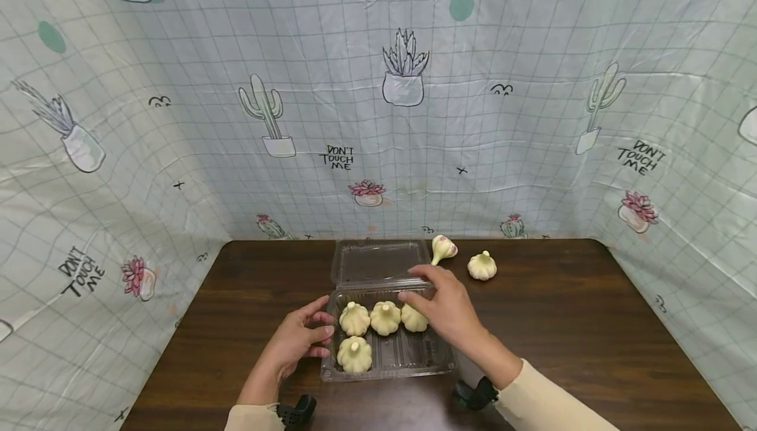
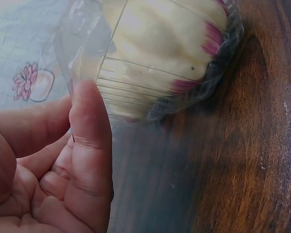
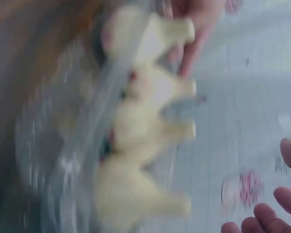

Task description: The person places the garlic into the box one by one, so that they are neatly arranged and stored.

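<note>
A clear plastic container (image 1: 387, 373) lies with its lid (image 1: 378, 263) folded back. Several pale garlic bulbs stand stem-up inside: a back row with left (image 1: 353, 319), middle (image 1: 386, 318) and right (image 1: 414, 319) bulbs, plus a front-left bulb (image 1: 355, 355). My left hand (image 1: 296, 339) holds the container's left rim; the left wrist view shows fingertips (image 2: 85, 94) against the clear plastic. Over the back right compartment hovers my right hand (image 1: 449, 306), partly covering that bulb. In the blurred right wrist view its spread fingers (image 3: 266, 216) stand apart from the bulbs.
Two loose garlic bulbs lie beyond my right hand: one on its side (image 1: 443, 249) by the lid, another upright (image 1: 482, 265). The dark wooden table (image 1: 568, 332) reaches a patterned cloth (image 1: 473, 122) at the back and sides.
</note>
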### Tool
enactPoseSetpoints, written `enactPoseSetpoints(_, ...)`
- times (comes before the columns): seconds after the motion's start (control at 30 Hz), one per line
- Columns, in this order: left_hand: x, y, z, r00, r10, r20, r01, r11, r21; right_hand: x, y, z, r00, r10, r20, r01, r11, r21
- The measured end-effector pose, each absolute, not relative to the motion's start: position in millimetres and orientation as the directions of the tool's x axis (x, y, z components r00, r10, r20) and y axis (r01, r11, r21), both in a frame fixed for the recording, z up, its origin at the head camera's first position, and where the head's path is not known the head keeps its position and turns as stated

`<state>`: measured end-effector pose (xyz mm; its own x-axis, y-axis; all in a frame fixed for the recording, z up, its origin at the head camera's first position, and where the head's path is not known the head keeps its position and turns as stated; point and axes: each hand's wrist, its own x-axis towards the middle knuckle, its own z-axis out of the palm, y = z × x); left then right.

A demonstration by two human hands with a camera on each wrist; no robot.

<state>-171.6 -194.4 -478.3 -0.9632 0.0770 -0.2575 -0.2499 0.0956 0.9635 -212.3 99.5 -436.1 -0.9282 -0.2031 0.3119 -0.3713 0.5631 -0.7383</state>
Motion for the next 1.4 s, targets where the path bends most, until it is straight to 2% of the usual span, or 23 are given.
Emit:
enactPoseSetpoints(0.2,-172,-194,-477,-0.964,0.080,-0.254,-0.246,0.099,0.964,-236,143,-431,-0.922,-0.104,0.373,-0.356,0.606,-0.711)
enactPoseSetpoints(0.43,-171,-194,-478,-0.962,0.085,-0.260,-0.252,0.095,0.963,-254,185,-434,-0.935,-0.027,0.354,-0.279,0.672,-0.686)
enactPoseSetpoints(0.67,-170,-195,-479,-0.960,0.090,-0.265,-0.255,0.103,0.961,-265,211,-445,-0.951,-0.006,0.308,-0.224,0.702,-0.677)
enactPoseSetpoints(0.87,-171,-195,-478,-0.963,0.091,-0.253,-0.244,0.103,0.964,-279,226,-455,-0.950,-0.017,0.312,-0.233,0.705,-0.670)
enactPoseSetpoints(1.2,-174,-196,-480,-0.964,0.099,-0.249,-0.240,0.092,0.966,-307,242,-473,-0.991,-0.056,0.119,-0.123,0.712,-0.691)
enactPoseSetpoints(1.4,-174,-197,-479,-0.963,0.100,-0.251,-0.243,0.086,0.966,-320,243,-488,-0.994,-0.076,0.077,-0.108,0.711,-0.695)
